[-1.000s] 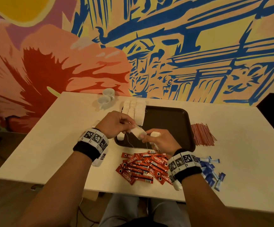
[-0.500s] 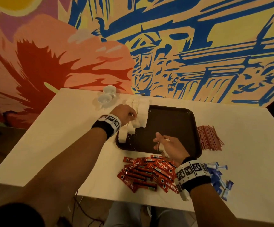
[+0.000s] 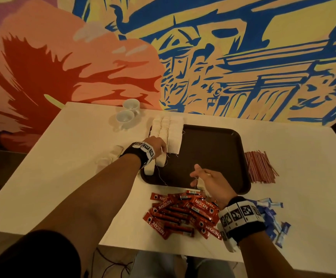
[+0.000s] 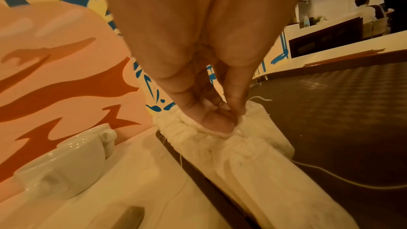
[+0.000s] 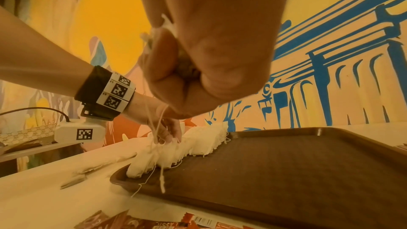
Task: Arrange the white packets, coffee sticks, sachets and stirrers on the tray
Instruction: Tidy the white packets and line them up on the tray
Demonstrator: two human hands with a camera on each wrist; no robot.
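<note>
Nearest us, bottom centre of the head view: heap of red foil coffee sticks [image 3: 183, 213] on the white table [image 3: 62, 177]; pale blue paper sachets [image 3: 271, 219] in a pile lower right. Just above the sticks, our right hand [image 3: 211, 185] is curled round a white packet [image 3: 201, 184] with threads hanging, over the near rim of the dark brown plastic tray [image 3: 213, 155]. Red stirrers [image 3: 260, 166] lie bundled right of the tray, off it. Further up, our left hand [image 3: 159, 146] pinches a packet in the row of white packets [image 3: 170, 135] along the tray's left edge. A few more white packets [image 3: 110, 157] sit left of the tray. Farthest, upper left: two white ceramic cups [image 3: 128, 113].
</note>
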